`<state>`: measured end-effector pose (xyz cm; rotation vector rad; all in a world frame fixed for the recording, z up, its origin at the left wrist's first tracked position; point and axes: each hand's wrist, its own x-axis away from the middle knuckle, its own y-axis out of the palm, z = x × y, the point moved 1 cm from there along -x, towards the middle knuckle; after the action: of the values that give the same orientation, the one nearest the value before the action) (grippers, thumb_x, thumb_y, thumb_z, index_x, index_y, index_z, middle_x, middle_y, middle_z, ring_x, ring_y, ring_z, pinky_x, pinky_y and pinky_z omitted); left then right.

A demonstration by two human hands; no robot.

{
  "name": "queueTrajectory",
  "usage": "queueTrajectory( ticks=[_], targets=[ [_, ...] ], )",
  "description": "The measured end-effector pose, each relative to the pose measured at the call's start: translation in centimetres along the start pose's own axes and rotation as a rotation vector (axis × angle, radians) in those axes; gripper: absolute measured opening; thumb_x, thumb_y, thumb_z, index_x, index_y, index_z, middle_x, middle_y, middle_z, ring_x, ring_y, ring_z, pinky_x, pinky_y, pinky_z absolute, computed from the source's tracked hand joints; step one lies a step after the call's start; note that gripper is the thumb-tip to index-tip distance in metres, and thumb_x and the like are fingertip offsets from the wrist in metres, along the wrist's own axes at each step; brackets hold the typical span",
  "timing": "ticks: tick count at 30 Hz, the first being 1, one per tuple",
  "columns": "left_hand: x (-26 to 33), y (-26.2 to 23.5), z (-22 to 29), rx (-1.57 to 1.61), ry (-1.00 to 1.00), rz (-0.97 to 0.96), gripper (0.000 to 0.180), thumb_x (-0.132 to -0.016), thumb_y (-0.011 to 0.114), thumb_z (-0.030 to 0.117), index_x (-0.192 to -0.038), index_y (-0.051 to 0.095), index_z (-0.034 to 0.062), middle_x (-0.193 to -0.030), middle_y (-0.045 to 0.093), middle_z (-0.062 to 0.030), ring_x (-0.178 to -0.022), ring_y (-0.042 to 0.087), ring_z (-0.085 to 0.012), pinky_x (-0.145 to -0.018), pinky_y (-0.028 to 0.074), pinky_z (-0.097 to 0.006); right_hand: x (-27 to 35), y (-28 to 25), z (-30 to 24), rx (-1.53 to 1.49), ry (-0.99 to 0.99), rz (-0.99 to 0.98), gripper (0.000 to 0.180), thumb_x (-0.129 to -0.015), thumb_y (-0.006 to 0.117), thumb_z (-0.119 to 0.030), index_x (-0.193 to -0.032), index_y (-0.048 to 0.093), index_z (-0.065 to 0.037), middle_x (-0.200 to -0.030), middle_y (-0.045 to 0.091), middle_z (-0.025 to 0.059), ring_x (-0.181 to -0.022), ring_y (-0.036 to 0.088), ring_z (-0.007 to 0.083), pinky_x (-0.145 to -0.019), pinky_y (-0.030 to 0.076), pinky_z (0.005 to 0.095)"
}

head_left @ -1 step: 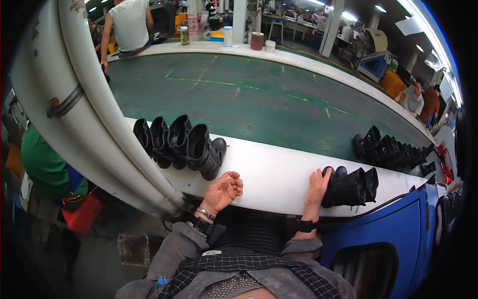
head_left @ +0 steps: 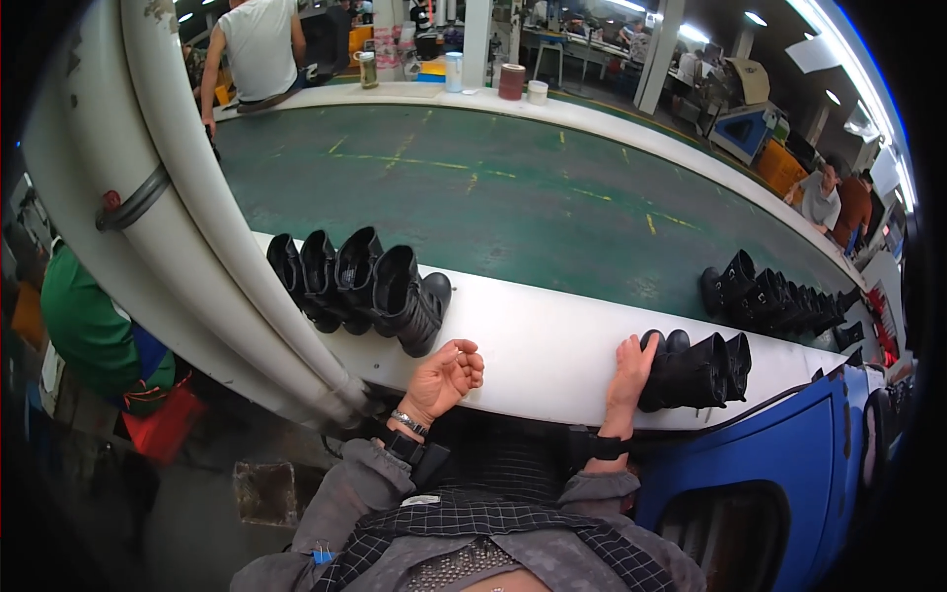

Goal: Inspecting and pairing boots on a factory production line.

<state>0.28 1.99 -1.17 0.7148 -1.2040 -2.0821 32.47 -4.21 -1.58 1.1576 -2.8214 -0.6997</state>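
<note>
Head view: bench (head_left: 552,345), white rim curving from 9 to 3 o'clock around a green belt.
Left hand (head_left: 446,377): empty, palm up, fingers loosely curled, resting on the rim just beside the left boots (head_left: 360,286).
Right hand (head_left: 631,375): flat and spread against the near side of the right boots (head_left: 695,370), touching, not closed round them.
Right boots: black, lying bunched on the rim at 3 o'clock.
Doing it well: likely best to press low on the shafts, keep the bunch square to the rim, steady with the free hand.
Packages: brown tape roll (head_left: 511,81) and white tub (head_left: 537,92) at 12 o'clock on the far rim; pale canister (head_left: 454,71) beside them.
Labels, signs: too small to tell.
</note>
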Motion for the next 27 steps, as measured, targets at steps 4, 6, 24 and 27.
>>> queueTrajectory(
  ticks=[4,6,24,27],
  targets=[
    [0.1,-0.1,0.0,-0.009,-0.004,-0.012,0.029,-0.098,0.048,0.022,-0.116,0.052,0.0000,-0.099,0.062,-0.0160,-0.088,0.059,-0.0217,-0.081,0.048,-0.034,-0.8,-0.6,0.5,-0.006,-0.009,0.030,0.076,-0.095,0.054,-0.013,-0.153,0.007,-0.002,-0.141,0.037,0.0201,-0.124,0.041,0.0223,-0.107,0.032,0.0343],
    [0.2,-0.2,0.0,-0.016,0.001,-0.011,0.029,-0.098,0.048,0.022,-0.116,0.051,0.0001,-0.099,0.062,-0.0160,-0.088,0.059,-0.0219,-0.082,0.048,-0.034,-1.0,-0.7,0.5,0.015,-0.042,0.035,0.074,-0.094,0.054,-0.012,-0.152,0.010,0.001,-0.142,0.036,0.0213,-0.126,0.041,0.0232,-0.107,0.033,0.0337],
    [-0.4,1.4,-0.7,-0.345,0.065,0.206,0.019,-0.097,0.047,0.015,-0.108,0.052,0.0008,-0.091,0.063,-0.0138,-0.079,0.062,-0.0204,-0.076,0.052,-0.033,5.2,1.4,-0.7,0.550,-0.084,-0.173,0.019,-0.086,0.063,-0.007,-0.102,0.067,0.002,-0.105,0.068,0.0061,-0.094,0.061,0.0112,-0.086,0.048,0.0253],
    [-0.3,1.5,-0.6,-0.346,0.077,0.211,0.019,-0.096,0.048,0.015,-0.107,0.051,0.0006,-0.091,0.062,-0.0135,-0.079,0.061,-0.0201,-0.075,0.051,-0.033,5.7,1.9,-1.5,0.618,-0.154,-0.167,0.013,-0.085,0.064,-0.008,-0.094,0.068,0.000,-0.101,0.069,0.0086,-0.093,0.063,0.0174,-0.085,0.049,0.0291]
  ],
)
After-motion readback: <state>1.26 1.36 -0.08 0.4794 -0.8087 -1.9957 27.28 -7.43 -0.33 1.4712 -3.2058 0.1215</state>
